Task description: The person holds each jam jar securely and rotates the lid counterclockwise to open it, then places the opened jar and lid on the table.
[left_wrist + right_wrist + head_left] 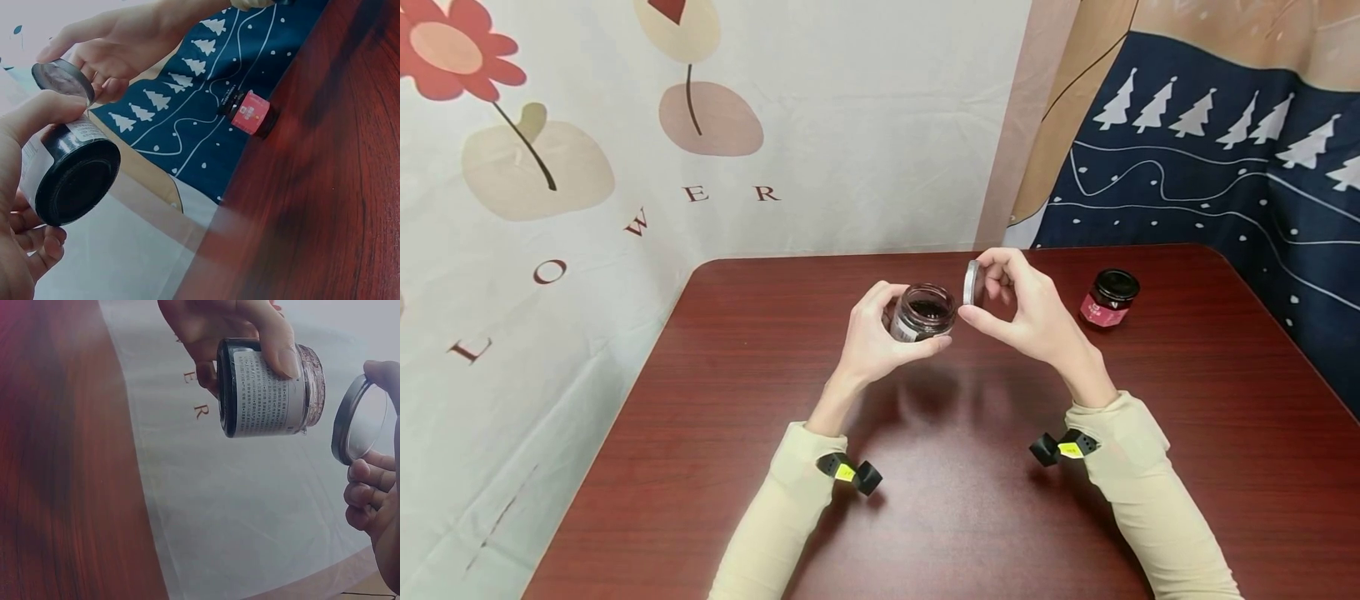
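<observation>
My left hand (876, 335) grips a glass jar (912, 327) of dark contents above the table, its mouth uncovered and tilted toward the right hand. A white label with fine print wraps the jar (265, 394) in the right wrist view. My right hand (1028, 310) pinches a round metal lid (971, 283) by its rim, thumb on one side and fingers on the other. The lid (353, 422) stands on edge, a short gap away from the jar's threaded mouth. In the left wrist view the jar's dark base (81, 184) faces the camera.
A second jar (1108, 298), with a black lid and pink label, stands on the red-brown table (955, 517) right of my right hand. Behind the table hang a pale flower-print cloth (865, 125) and a navy cloth with white trees (1195, 167).
</observation>
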Tool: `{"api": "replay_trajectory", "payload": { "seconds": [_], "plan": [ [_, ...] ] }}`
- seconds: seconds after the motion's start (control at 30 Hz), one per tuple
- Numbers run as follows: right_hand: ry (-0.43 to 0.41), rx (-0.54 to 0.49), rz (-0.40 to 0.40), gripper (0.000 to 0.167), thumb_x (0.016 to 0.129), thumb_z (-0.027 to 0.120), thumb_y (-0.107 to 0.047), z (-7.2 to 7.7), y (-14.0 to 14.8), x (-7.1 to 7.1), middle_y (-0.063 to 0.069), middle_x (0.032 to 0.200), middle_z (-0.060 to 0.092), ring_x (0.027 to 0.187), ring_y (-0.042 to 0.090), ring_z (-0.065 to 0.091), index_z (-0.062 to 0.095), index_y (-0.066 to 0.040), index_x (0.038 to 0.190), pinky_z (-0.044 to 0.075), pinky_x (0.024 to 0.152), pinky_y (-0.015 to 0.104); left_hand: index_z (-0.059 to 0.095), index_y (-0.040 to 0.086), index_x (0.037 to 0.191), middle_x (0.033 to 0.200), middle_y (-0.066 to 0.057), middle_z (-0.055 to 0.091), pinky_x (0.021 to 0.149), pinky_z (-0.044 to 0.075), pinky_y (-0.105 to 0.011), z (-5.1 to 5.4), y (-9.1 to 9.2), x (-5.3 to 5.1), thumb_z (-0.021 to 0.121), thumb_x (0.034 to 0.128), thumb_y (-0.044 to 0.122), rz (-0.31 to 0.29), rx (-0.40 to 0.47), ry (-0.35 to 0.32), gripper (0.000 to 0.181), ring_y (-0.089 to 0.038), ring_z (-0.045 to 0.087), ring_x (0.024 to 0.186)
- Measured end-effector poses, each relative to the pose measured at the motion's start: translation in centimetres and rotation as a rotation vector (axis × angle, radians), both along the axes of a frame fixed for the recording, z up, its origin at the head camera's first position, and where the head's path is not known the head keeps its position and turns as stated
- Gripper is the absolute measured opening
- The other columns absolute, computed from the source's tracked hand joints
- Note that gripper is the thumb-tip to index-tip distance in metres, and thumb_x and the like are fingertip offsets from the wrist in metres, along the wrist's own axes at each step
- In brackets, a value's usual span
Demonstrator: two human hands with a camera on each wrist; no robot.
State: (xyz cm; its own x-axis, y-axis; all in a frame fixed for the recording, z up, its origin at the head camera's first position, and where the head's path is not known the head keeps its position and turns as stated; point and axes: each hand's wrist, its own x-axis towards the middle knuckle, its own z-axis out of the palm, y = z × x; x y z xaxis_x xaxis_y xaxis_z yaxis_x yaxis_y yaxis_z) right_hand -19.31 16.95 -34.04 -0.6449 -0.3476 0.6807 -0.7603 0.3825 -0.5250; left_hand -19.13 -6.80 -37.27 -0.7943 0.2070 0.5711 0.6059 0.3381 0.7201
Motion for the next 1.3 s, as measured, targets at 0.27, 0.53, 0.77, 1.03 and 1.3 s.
{"api": "replay_trajectory", "payload": {
  "seconds": [0.27,0.53,0.77,1.03,1.3],
  "plan": [
    [-0.005,-0.018,-0.002,0.057,0.078,0.083,-0.011,0.0,0.0,-0.1,0.004,0.085,0.055,0.073,0.016,0.049,0.051,0.000,0.123,0.039,0.066,0.023,0.069,0.008,0.107,0.093,0.001,0.061,0.066,0.049,-0.037,-0.1,-0.2,-0.3,0.096,0.0618,0.029,0.031,0.003,-0.011,0.057,-0.014,0.056,0.076],
    [-0.018,-0.031,-0.018,0.057,0.077,0.085,-0.010,-0.3,0.1,-0.3,0.004,0.087,0.057,0.074,0.015,0.053,0.051,-0.001,0.123,0.043,0.068,0.022,0.070,0.009,0.107,0.093,0.000,0.062,0.068,0.048,-0.038,-0.2,-0.4,-0.5,0.095,0.0621,0.030,0.068,0.009,-0.001,0.056,-0.020,0.057,0.078],
    [-0.035,-0.030,-0.024,0.062,0.075,0.087,-0.009,-0.5,0.0,-0.4,0.005,0.088,0.057,0.075,0.015,0.054,0.050,0.001,0.123,0.045,0.069,0.020,0.070,0.009,0.107,0.093,0.001,0.063,0.067,0.048,-0.034,-0.6,-0.7,-0.9,0.095,0.0630,0.031,0.100,0.004,-0.002,0.055,-0.016,0.056,0.078],
    [-0.084,-0.031,-0.031,0.062,0.077,0.086,-0.007,-0.9,-0.2,-0.6,0.006,0.089,0.060,0.076,0.020,0.057,0.050,0.000,0.126,0.047,0.070,0.023,0.070,0.010,0.105,0.093,0.001,0.064,0.067,0.048,-0.038,-0.8,-0.8,-1.1,0.094,0.0635,0.032,0.120,0.034,0.001,0.053,-0.014,0.055,0.077],
    [-0.105,-0.015,-0.048,0.062,0.078,0.086,-0.010,-1.4,-0.2,-1.0,0.007,0.090,0.062,0.080,0.019,0.060,0.049,-0.001,0.127,0.048,0.073,0.024,0.070,0.009,0.104,0.093,0.001,0.065,0.068,0.045,-0.029,-0.9,-0.8,-1.3,0.094,0.0632,0.034,0.156,0.027,0.004,0.054,-0.013,0.055,0.079]
  ]
}}
